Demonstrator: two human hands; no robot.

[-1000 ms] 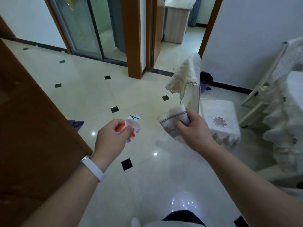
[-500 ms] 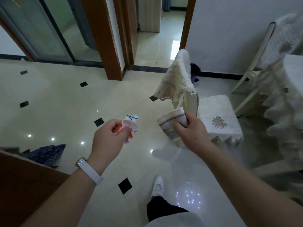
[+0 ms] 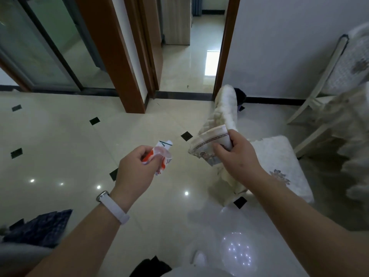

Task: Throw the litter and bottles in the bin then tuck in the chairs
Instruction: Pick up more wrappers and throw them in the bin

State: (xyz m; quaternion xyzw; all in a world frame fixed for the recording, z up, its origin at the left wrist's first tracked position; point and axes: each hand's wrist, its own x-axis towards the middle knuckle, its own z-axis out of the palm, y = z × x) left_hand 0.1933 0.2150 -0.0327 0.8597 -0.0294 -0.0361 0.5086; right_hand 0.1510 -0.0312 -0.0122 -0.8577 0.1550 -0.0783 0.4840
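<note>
Left hand [image 3: 135,168] fingers pinch orange-white wrapper [image 3: 162,156]; right hand [image 3: 237,154] fingers curl round patterned paper cup [image 3: 209,145]. Dark bin [image 3: 240,95] far, half-hidden behind covered chair [image 3: 279,156]; loose pinch risks dropping wrapper.

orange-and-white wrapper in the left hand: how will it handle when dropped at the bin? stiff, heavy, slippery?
Likely floppy: the wrapper is crumpled and folds around the left hand fingers. Probably very light, since a loose pinch holds it. Its glossy clear part looks like thin film, so it may cling or flutter rather than drop straight.
</note>
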